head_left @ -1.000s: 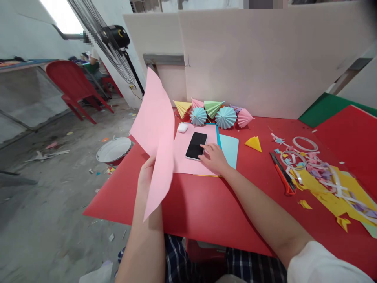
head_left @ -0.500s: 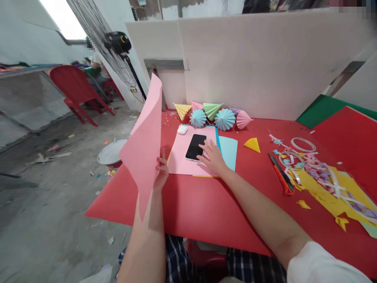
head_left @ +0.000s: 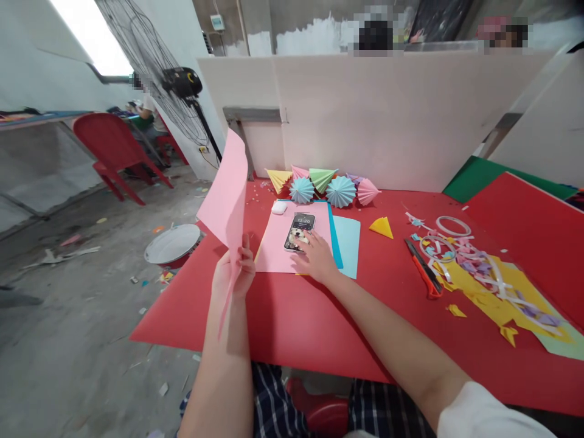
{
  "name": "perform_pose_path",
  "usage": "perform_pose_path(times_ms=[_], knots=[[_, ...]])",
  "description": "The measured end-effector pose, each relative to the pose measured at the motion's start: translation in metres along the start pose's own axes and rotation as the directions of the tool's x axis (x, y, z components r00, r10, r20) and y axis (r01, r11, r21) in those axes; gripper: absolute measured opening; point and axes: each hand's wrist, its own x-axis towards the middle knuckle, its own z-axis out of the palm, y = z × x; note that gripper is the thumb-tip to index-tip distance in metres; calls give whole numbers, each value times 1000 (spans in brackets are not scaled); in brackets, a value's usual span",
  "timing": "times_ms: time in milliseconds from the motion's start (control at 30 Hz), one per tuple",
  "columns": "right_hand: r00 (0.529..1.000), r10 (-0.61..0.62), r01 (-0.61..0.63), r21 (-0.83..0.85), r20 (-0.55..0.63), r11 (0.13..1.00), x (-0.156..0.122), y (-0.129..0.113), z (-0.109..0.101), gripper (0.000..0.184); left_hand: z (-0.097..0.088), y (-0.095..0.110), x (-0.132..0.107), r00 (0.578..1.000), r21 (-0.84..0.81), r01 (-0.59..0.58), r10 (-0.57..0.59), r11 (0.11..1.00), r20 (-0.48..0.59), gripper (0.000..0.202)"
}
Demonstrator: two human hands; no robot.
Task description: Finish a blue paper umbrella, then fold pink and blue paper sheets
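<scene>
My left hand [head_left: 233, 274] is closed on the lower edge of a pink paper sheet [head_left: 227, 201] and holds it upright above the left part of the red table [head_left: 319, 322]. My right hand [head_left: 314, 258] lies with its fingers spread on a phone [head_left: 300, 231] whose screen is lit. The phone rests on another pink sheet [head_left: 280, 246] that tops a stack with blue sheets [head_left: 347, 243] showing at its right.
Folded paper fans and cones [head_left: 326, 185] line the white partition [head_left: 387, 115]. White earbud case [head_left: 278, 207], yellow cone [head_left: 381, 227], orange cutter [head_left: 423, 275], tape rings [head_left: 453, 226] and paper scraps [head_left: 497, 286] lie right. Fan [head_left: 159, 79], red chair [head_left: 109, 137], white basin [head_left: 173, 243] stand left.
The phone screen has lit up under my right fingers. My left hand has turned the pink sheet nearly edge-on and a little lower. The view has shifted slightly.
</scene>
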Motion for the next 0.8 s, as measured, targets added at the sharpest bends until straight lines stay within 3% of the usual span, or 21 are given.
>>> perform_pose_path(times_ms=[167, 333, 433, 533, 600, 633, 700, 767, 800], knots=[[991, 46, -38, -73, 123, 997, -3, -5, 4, 60, 2, -1, -1, 1000, -130, 21, -19, 991, 17, 36], [987, 68, -62, -46, 146, 997, -5, -7, 3, 61, -3, 4, -4, 998, -187, 43, -36, 981, 45, 38], [992, 73, -80, 67, 101, 995, -3, -2, 3, 58, -12, 12, -3, 998, -158, 46, -38, 986, 54, 37], [981, 187, -156, 349, -58, 924, 4, -1, -9, 47, -17, 20, -4, 998, -141, 48, -41, 989, 51, 38], [940, 306, -153, 615, -151, 773, 7, -11, -31, 36, -17, 22, -5, 998, -137, 38, -31, 990, 49, 37], [928, 344, -130, 746, -140, 654, 6, -22, -46, 30, -16, 22, -6, 999, -141, 24, -19, 990, 41, 36], [941, 331, -40, 947, -72, 318, -3, -53, -81, 15, -13, 20, -8, 1000, -153, -6, 8, 988, 12, 35], [994, 71, -84, 995, 88, -61, -23, -88, -115, 13, -9, 18, -9, 1000, -162, -29, 27, 986, -16, 36], [979, -128, -184, 964, 162, -194, -36, -104, -128, 19, -7, 16, -10, 999, -165, -37, 33, 986, -25, 36]])
